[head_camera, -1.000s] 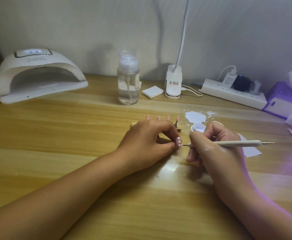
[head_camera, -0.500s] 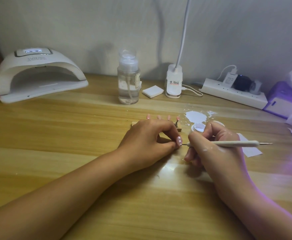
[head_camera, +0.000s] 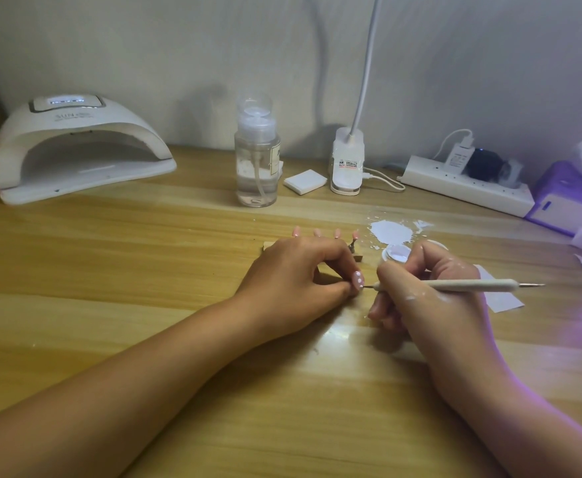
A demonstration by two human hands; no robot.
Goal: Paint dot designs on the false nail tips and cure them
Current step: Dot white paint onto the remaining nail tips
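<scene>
My left hand (head_camera: pixel 296 277) pinches a pink false nail tip (head_camera: pixel 461 279) with white dots on it, held just above the wooden table. My right hand (head_camera: pixel 431 294) grips a cream dotting pen (head_camera: pixel 469 285) lying horizontally, its metal point touching the lower edge of that tip. Behind my left hand several pink nail tips (head_camera: pixel 337 233) stand on a wooden holder (head_camera: pixel 358 255), mostly hidden. A small open pot of white gel (head_camera: pixel 396 254) sits just behind my right fingers. The white curing lamp (head_camera: pixel 75 150) stands at the far left, its display lit.
A clear pump bottle (head_camera: pixel 257 160), a white pad (head_camera: pixel 305 182), a clip lamp base (head_camera: pixel 347 167) and a power strip (head_camera: pixel 469 189) line the back wall. White paint spill (head_camera: pixel 391 232) lies near the pot. A purple tissue box (head_camera: pixel 572 198) and paper scraps (head_camera: pixel 505 296) are at right.
The pen's point has stayed at the held nail tip with only slight shifts of my right hand. My left hand has kept still.
</scene>
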